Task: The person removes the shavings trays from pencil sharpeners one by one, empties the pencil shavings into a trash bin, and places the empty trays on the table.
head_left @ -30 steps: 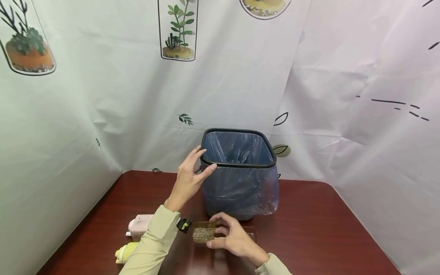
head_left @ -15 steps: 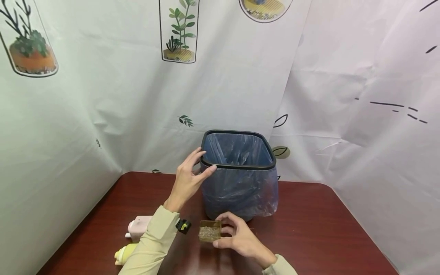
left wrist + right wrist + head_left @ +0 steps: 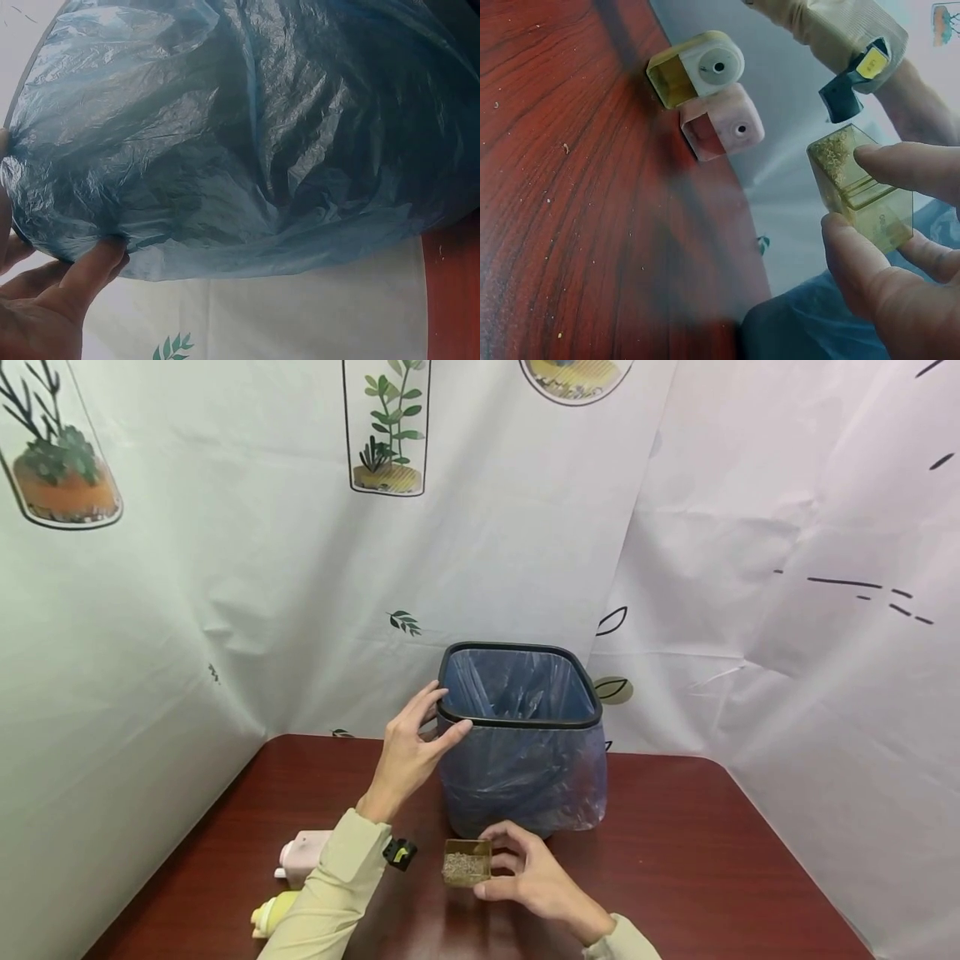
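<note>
A black-rimmed trash bin (image 3: pixel 540 724) lined with a blue plastic bag (image 3: pixel 517 777) stands upright on the table. My left hand (image 3: pixel 408 752) grips its near left corner, thumb in front and fingers at the side; the left wrist view has thumb and fingers on the bag-covered rim (image 3: pixel 112 244). My right hand (image 3: pixel 532 877) pinches a small see-through yellowish pencil sharpener drawer (image 3: pixel 467 863) between thumb and fingers, in front of the bin. Inside lie pale shavings (image 3: pixel 832 154), and its open side faces up toward the head camera.
Two hand-crank pencil sharpeners, one pink (image 3: pixel 731 124) and one yellow (image 3: pixel 701 64), lie left of my left forearm. Small crumbs (image 3: pixel 566 148) dot the red-brown table (image 3: pixel 675 860). A printed white cloth (image 3: pixel 300 568) hangs behind and beside it.
My right hand has carried the drawer slightly to the right. A clear tray seen beyond that hand a second ago no longer shows. The left hand keeps its place on the bin.
</note>
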Demonstrator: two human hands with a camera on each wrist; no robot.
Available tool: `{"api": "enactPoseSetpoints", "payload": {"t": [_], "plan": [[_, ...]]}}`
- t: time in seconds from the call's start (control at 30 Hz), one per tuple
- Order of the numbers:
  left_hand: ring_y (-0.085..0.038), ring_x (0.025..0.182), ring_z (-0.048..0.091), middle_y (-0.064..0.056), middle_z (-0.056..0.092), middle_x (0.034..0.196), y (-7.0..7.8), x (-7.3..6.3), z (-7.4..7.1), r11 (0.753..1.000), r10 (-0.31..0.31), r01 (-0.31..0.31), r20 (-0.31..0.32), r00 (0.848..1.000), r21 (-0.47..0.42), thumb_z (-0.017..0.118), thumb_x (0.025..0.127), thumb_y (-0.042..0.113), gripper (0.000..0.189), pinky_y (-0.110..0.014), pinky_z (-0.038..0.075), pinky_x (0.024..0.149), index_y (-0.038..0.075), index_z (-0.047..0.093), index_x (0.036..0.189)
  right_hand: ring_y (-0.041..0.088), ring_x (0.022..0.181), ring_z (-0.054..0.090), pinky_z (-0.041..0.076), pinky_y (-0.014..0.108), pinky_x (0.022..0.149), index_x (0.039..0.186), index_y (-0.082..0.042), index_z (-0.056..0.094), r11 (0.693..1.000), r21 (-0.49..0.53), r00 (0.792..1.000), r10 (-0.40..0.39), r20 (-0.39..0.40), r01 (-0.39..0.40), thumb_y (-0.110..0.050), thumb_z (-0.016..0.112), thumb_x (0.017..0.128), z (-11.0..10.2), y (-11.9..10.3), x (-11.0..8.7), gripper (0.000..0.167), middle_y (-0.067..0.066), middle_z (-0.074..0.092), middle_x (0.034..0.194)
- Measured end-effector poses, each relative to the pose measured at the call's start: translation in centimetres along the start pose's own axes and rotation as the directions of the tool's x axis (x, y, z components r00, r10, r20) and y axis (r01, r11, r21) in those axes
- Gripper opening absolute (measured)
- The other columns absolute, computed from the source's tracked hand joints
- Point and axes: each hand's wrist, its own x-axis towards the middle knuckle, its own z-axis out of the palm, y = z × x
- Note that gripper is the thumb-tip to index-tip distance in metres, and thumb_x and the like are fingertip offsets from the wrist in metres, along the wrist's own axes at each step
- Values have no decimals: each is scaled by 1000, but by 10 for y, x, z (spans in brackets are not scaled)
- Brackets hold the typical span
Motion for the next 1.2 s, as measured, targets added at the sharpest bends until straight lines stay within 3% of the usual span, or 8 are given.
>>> {"api": "enactPoseSetpoints", "payload": {"t": [0.37,0.6,0.97,1.2], "plan": [[-21,112,56,-6,42,141,1,3,-1,999,5,-5,-5,1000,-32,70,78,41,53,-30,51,79,19,56,124,29,96,61,51,29,73,118,9,43,998,-38,998,-56,11,56,0,70,76,-3,-7,-6,50,29,45,115],[-18,114,55,-8,41,141,-2,5,-3,999,13,-13,2,1000,-53,70,78,39,47,-35,51,80,19,59,119,27,96,61,50,29,74,118,4,46,995,-94,999,-35,-32,32,-2,72,76,-6,-17,-4,50,25,49,114],[-20,112,56,-6,42,141,-1,0,-4,999,-27,28,10,1000,-30,70,77,41,44,-36,50,82,22,60,115,30,94,62,51,32,74,120,6,45,986,-109,992,-129,-17,126,1,69,77,-10,-34,-3,50,30,47,114],[-17,107,59,-7,44,140,0,1,-3,999,-34,34,-10,999,-40,71,76,44,43,-37,51,80,23,62,112,30,96,61,51,33,75,121,4,46,987,-130,994,-102,-36,97,-1,69,77,-11,-42,-3,49,26,47,116]]}}
